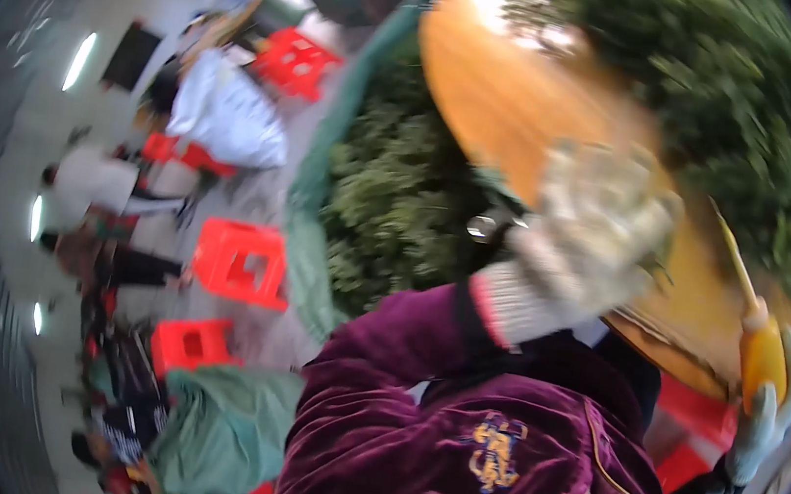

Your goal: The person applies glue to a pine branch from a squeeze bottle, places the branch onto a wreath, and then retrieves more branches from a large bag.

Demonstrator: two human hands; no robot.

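Note:
My left hand [601,218], in a pale work glove, is raised over the near edge of a brown wooden tabletop [531,106]. Motion smears its fingers, so its grip cannot be made out. To the right, my right hand [764,421], also gloved, is closed round the yellow handle of a slim pointed tool [762,361]. Its thin tip points up toward the tabletop; the exact kind is unclear. A large heap of green leafy sprigs [720,99] lies on the tabletop. More green sprigs [404,179] fill a green cloth sack [313,197] left of my left hand.
Red plastic stools [240,263] stand on the grey floor to the left. Beyond them are a white plastic bag [225,108], a green cloth bundle [226,424] and several people [97,181]. A red stool [691,412] shows below the table's right end.

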